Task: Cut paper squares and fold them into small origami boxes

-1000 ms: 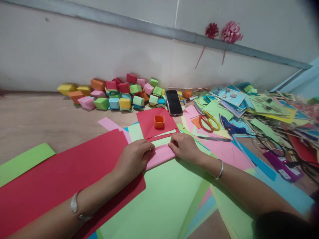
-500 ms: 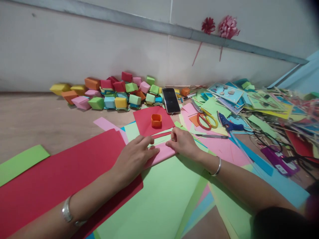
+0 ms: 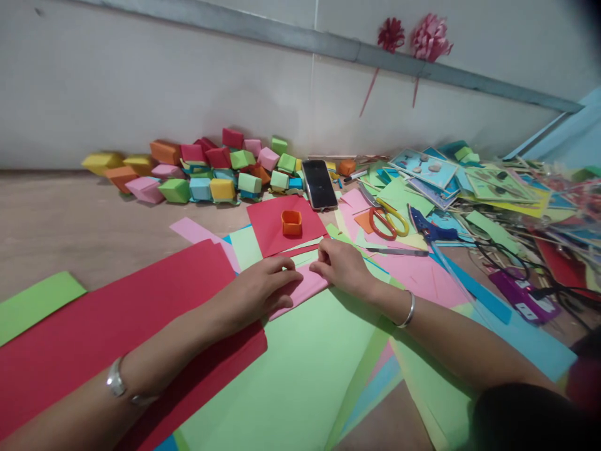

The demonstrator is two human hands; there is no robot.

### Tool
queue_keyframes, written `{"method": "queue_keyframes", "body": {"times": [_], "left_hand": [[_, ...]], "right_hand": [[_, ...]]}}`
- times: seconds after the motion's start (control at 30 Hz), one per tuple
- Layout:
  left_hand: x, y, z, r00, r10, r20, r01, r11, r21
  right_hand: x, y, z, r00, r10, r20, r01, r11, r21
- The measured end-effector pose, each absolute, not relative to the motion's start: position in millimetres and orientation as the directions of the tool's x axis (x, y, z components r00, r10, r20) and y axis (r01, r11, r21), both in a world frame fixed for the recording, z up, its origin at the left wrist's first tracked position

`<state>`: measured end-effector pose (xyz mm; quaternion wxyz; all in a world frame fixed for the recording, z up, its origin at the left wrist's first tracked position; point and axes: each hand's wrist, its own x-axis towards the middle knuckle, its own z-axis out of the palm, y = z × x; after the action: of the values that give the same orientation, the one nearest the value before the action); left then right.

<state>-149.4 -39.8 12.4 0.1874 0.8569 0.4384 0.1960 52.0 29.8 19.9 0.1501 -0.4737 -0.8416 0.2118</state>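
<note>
A folded strip of pink paper [image 3: 307, 283] lies on a large light green sheet [image 3: 300, 351] between my two hands. My left hand [image 3: 263, 285] rests over the strip's left part, its fingers loosely bent and apart. At the other end, my right hand [image 3: 342, 266] is closed, with curled fingers and the thumb against the pink paper; its fingertips are partly hidden. Just beyond the hands, a small open orange paper box [image 3: 292, 223] stands on a red square of paper [image 3: 263, 220].
Many-coloured paper boxes [image 3: 213, 172] line the wall beside a phone [image 3: 320, 185]. To the right lie scissors [image 3: 387, 219], a grey craft knife [image 3: 398, 252], a blue glue gun [image 3: 432, 228] and a purple power strip [image 3: 523, 294]. Red sheets [image 3: 154, 300] spread at left.
My left hand has shifted slightly along the pink paper, its fingers now more bent. My right hand stays at the strip's right end. The whole view has moved a little.
</note>
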Motion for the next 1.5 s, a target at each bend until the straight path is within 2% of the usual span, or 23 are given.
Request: {"method": "queue_keyframes", "body": {"times": [0.53, 0.7, 0.8, 0.9, 1.0, 1.13, 1.2, 1.33, 1.5], "left_hand": [[-161.3, -52.8, 19.3, 0.676, 0.735, 0.059, 0.680, -0.653, 0.333], [-168.0, -56.6, 25.9, 0.671, 0.741, 0.036, 0.670, -0.627, 0.398], [-170.0, -55.8, 31.9, 0.668, 0.743, -0.044, 0.677, -0.582, 0.450], [-169.2, -54.9, 36.8, 0.662, 0.742, -0.107, 0.698, -0.558, 0.448], [-166.4, -55.4, 39.0, 0.654, 0.746, -0.126, 0.719, -0.560, 0.411], [-162.8, -57.8, 41.0, 0.652, 0.749, -0.119, 0.721, -0.562, 0.406], [-161.7, -58.8, 42.2, 0.640, 0.759, -0.116, 0.726, -0.549, 0.414], [-163.0, -58.6, 40.2, 0.619, 0.779, -0.099, 0.731, -0.526, 0.434], [-168.3, -57.5, 32.5, 0.633, 0.771, -0.066, 0.708, -0.543, 0.452]], "right_hand": [[52.9, 33.1, 16.9, -0.531, 0.846, 0.048, 0.726, 0.484, -0.489], [52.7, 32.8, 18.0, -0.530, 0.847, 0.042, 0.726, 0.478, -0.494], [53.1, 33.7, 17.7, -0.532, 0.846, 0.040, 0.725, 0.480, -0.494], [53.7, 34.4, 18.1, -0.531, 0.847, 0.035, 0.733, 0.479, -0.482], [52.9, 29.9, 22.3, -0.565, 0.820, 0.088, 0.732, 0.547, -0.406], [48.5, 14.1, 32.7, -0.695, 0.697, 0.178, 0.657, 0.716, -0.236], [46.0, 7.6, 36.7, -0.739, 0.663, 0.116, 0.632, 0.743, -0.221], [43.1, 8.5, 40.3, -0.750, 0.653, -0.108, 0.653, 0.703, -0.282], [47.0, 24.5, 49.6, -0.761, 0.589, -0.273, 0.649, 0.709, -0.278]]}}
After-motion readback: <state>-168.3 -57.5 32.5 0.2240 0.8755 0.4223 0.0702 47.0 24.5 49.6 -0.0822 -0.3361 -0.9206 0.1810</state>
